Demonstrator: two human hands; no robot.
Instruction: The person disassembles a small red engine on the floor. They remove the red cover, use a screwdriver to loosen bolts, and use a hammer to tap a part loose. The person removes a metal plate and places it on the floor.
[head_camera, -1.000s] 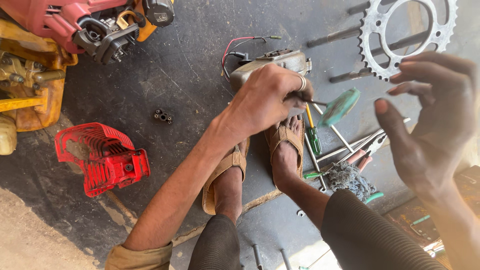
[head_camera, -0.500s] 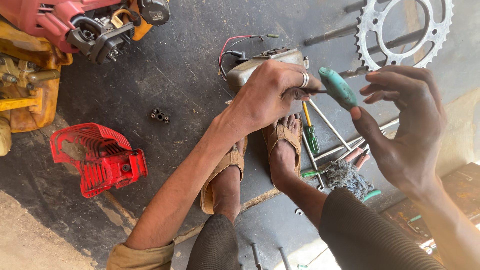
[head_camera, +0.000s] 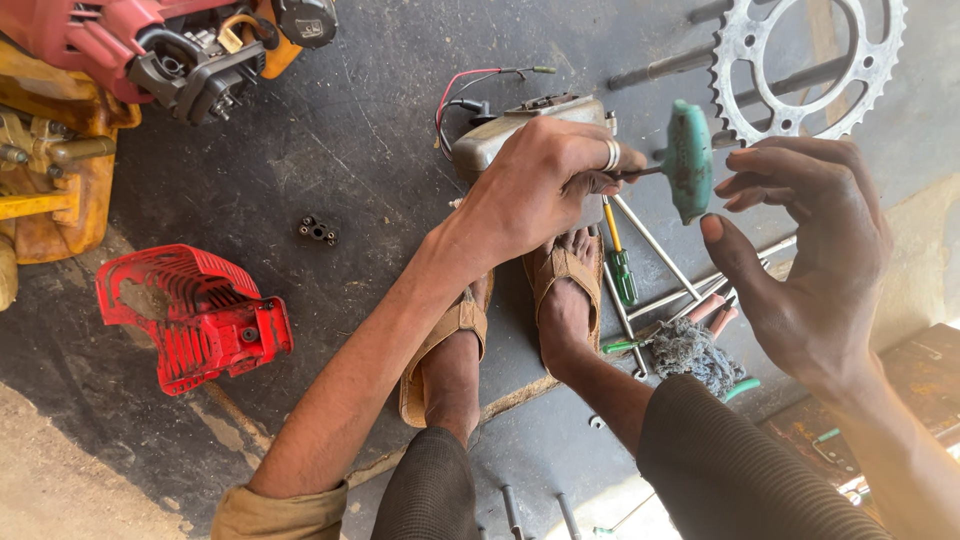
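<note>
My left hand (head_camera: 540, 190) rests on a grey metal engine part (head_camera: 500, 135) with red and black wires (head_camera: 470, 85). Its fingers pinch the thin steel shaft of a green T-handle driver (head_camera: 688, 160). A ring sits on one finger. The driver's handle stands upright just right of that hand. My right hand (head_camera: 810, 260) is spread open beside the handle, with its fingertips almost on it and the thumb below. Both of my sandaled feet (head_camera: 565, 290) are planted under the grey part.
A red plastic cover (head_camera: 190, 315) lies at the left, and a red and orange engine (head_camera: 150, 50) at the top left. A steel sprocket (head_camera: 800, 60) lies at the top right. A small black part (head_camera: 316, 231), screwdrivers (head_camera: 620, 265), rods and a grey rag (head_camera: 690, 355) lie around my feet.
The green handle has turned from tilted to upright and risen slightly. My right hand has moved left and lower, closer to it. My left hand has stayed on the grey part.
</note>
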